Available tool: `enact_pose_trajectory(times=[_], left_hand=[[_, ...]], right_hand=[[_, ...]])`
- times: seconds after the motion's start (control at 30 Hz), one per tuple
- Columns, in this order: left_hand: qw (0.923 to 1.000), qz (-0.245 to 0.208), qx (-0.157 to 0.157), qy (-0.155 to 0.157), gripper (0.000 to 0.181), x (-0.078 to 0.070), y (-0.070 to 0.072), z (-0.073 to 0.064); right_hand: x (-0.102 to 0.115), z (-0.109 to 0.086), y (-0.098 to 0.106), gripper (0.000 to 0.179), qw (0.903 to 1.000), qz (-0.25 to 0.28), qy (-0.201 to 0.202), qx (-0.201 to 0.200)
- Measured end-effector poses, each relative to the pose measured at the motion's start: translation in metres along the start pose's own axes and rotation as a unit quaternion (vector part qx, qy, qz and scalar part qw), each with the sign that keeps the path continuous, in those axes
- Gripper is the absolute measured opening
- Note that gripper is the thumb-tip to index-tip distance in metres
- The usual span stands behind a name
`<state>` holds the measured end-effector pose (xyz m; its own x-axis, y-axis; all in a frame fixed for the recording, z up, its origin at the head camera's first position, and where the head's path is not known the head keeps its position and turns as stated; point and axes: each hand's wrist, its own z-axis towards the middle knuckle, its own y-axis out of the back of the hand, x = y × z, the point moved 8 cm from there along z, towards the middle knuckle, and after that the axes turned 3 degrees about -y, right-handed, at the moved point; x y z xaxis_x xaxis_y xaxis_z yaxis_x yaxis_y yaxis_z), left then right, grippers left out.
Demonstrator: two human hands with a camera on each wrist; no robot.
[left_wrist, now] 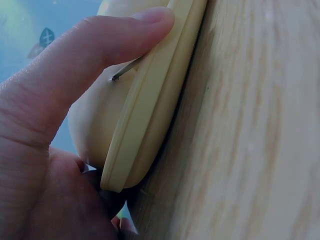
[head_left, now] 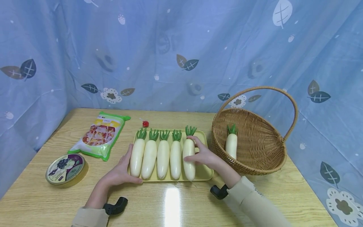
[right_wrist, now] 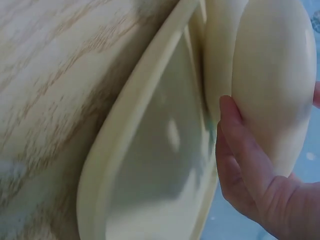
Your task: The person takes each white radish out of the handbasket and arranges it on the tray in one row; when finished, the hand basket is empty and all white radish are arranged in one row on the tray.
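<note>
Several white radishes (head_left: 163, 160) with green tops lie side by side in a pale yellow tray (head_left: 204, 171). My left hand (head_left: 120, 171) grips the tray's front left corner, its thumb (left_wrist: 125, 35) across the rim in the left wrist view. The other left fingers are partly hidden behind the tray. With thumb and fingers either side, my right hand (head_left: 204, 156) holds the rightmost radish (head_left: 189, 168). That radish (right_wrist: 275, 75) shows large in the right wrist view, beside another radish (right_wrist: 217, 55). Whether it touches the tray I cannot tell.
To the right stands a tilted wicker basket (head_left: 258, 142) with a tall handle, one radish (head_left: 231, 145) inside. A green-edged food bag (head_left: 100, 135) and a round tin (head_left: 66, 169) lie left. A small red object (head_left: 145, 123) sits behind the tray.
</note>
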<state>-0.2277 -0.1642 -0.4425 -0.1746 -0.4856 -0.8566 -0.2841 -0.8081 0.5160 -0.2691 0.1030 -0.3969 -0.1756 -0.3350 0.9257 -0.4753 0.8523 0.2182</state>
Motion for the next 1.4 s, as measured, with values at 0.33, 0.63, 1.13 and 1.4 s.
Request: enact_pose_trajectory(times=[0.33, 0.63, 1.13, 1.4], left_hand=[[1.0000, 0.001, -0.001, -0.009, 0.139, -0.001, 0.000, 0.000], [0.9998, -0.009, -0.003, -0.016, 0.141, -0.001, 0.002, 0.000], [0.9993, -0.022, -0.005, -0.031, 0.141, -0.003, 0.001, 0.001], [0.9991, -0.026, -0.002, -0.033, 0.141, -0.004, 0.000, 0.002]], right_hand=[[-0.009, 0.012, -0.004, 0.085, 0.9999, 0.001, -0.002, 0.013], [-0.014, 0.018, -0.006, 0.087, 0.9996, -0.009, -0.025, 0.010], [0.002, 0.026, -0.016, 0.092, 0.9812, -0.185, 0.053, -0.021], [0.006, 0.021, -0.013, 0.094, 0.9743, -0.215, 0.056, -0.033]])
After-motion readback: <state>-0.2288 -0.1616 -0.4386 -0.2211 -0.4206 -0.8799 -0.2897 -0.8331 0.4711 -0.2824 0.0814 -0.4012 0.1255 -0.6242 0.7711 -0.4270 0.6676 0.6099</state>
